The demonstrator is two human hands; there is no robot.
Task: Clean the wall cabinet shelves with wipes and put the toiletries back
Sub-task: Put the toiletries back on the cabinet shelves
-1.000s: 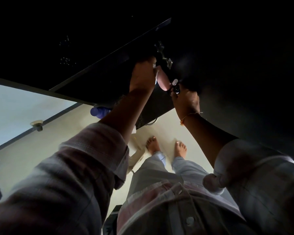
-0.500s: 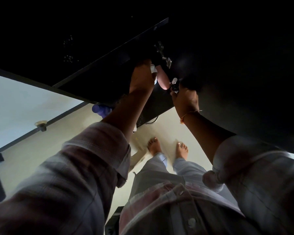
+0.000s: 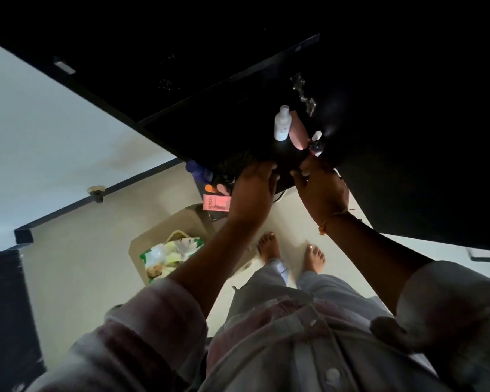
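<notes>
Wall cabinet (image 3: 408, 137): a dark unit filling the upper part of the head view, seen from below. Its interior is too dark to read in detail. A metal hinge (image 3: 303, 94) shows on an inner face.

Toiletries in the cabinet:
- white bottle (image 3: 282, 123), upright
- pink tube (image 3: 298, 131), touching the white bottle on its right
- small white-capped bottle (image 3: 317, 135), just beside the pink tube

These three stand grouped near the front edge of a shelf, directly above the two hands.

Left hand (image 3: 252, 190): raised to the dark front edge below the white bottle, with the back of the hand toward the camera. The fingers run into shadow, so it cannot be told how far they are spread or whether they hold anything.

Right hand (image 3: 321, 188): raised next to the left hand, near it but apart, below the small white-capped bottle. Thumb and fingers are bent inward, with the tips lost against the dark edge, so it cannot be told whether they pinch anything. A thread bracelet (image 3: 333, 220) circles the wrist.

Lower area: a purple bottle (image 3: 198, 169) and a pink box (image 3: 217, 203) lie left of the left hand. A wipes pack (image 3: 170, 256) rests on a beige stand (image 3: 187, 219) on the floor, near the person's bare feet (image 3: 269, 247)
</notes>
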